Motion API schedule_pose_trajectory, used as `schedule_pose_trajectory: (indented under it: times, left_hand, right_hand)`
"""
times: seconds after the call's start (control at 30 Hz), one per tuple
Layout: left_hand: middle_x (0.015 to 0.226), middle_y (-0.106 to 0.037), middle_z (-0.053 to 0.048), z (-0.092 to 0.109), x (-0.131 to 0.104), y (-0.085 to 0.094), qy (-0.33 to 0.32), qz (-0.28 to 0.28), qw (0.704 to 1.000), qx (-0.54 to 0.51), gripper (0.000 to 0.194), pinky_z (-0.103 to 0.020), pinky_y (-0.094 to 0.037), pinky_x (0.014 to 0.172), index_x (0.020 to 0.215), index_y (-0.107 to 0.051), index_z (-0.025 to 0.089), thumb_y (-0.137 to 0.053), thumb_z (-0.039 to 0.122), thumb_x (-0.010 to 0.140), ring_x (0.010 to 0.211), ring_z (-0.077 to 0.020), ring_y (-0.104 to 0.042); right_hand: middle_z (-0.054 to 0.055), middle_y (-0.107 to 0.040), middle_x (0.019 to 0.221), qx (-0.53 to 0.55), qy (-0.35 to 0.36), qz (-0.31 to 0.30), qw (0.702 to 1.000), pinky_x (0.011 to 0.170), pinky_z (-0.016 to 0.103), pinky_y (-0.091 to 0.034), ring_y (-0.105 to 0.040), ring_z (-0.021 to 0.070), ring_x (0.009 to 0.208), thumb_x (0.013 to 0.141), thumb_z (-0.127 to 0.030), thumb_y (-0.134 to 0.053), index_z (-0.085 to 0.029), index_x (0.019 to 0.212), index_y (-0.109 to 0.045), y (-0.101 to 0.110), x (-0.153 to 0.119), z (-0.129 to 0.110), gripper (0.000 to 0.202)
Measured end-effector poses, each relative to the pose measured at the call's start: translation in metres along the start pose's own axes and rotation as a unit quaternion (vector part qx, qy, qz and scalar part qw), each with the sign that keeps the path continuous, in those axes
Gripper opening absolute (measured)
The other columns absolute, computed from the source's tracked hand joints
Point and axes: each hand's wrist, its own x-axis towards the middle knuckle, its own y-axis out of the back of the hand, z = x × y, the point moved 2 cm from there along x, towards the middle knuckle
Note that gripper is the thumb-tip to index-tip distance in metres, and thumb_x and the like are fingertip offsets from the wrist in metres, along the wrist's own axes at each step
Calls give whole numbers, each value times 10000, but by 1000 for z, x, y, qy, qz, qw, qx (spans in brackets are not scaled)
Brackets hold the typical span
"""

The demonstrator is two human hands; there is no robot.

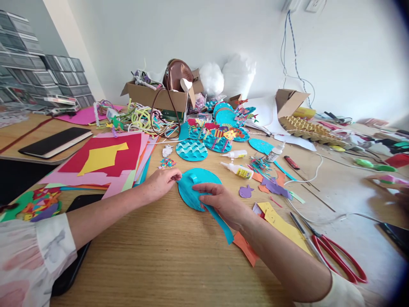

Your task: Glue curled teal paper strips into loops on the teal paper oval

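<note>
In the head view, the left hand (166, 180) had its thumb and fingertips brought together beside the left rim of the blue disc (187, 194); whether they held something small, I could not tell. The right hand (220, 200) was half closed over this disc, with a blue strip (222, 224) between thumb and fingers. The disc lay flat on the worktop (150, 264).

Behind, an open cardboard box (153, 97) contained a brown bag (179, 76) and fuzzy stems (143, 79). A white glue bottle (238, 169) lay on its side, right of the disc.

Bare wood stretched from the disc toward the person, bounded by a black phone (72, 266) at left and orange paper (246, 248) at right.
</note>
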Motion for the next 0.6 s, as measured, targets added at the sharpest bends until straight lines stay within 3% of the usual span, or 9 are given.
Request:
schedule_pose_trajectory:
  times: [0.6]
  left_hand:
    - [880, -653, -12, 1, -2, -9, -31, -22, 999, 16, 277, -272, -460, 741, 880, -561, 201, -376, 48, 740, 824, -150, -606]
  right_hand:
    - [-49, -559, 595, -52, 6, 18, 998, 547, 217, -348, -468, 82, 533, 639, -128, -562, -169, 919, -642, 0, -5, -3, 294]
